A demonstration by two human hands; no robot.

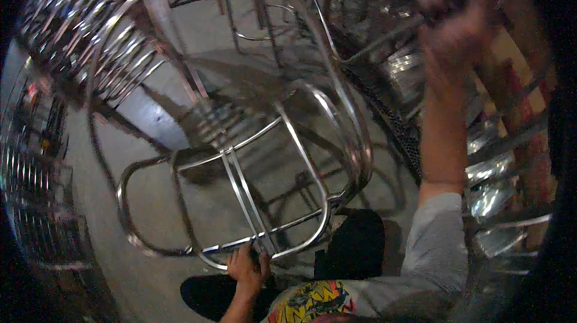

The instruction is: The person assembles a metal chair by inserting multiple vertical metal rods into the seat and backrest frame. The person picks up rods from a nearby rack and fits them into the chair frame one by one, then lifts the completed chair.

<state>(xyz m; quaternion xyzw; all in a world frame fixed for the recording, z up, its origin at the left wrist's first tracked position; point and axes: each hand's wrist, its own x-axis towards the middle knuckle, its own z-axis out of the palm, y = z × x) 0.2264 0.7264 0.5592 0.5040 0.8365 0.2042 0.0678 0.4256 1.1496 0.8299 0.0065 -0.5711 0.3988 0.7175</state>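
A shiny bent-tube metal chair frame [243, 194] lies on the floor in front of me. It has a large hoop, rounded side loops and two thin parallel bars across its middle. My left hand [246, 266] is closed on its near tube, where the parallel bars meet it. Up at the far right, my right hand [460, 16] is raised well away from the frame. Its fingers are curled and blurred by motion, with something dark at them that I cannot make out.
Stacked shiny metal frames [126, 46] stand at the far left, with more metal racks [42, 185] along the left edge. Plastic-wrapped metal parts [490, 188] and brown cardboard [505, 61] crowd my right side. Stool-like legs [252, 34] stand on the concrete floor beyond.
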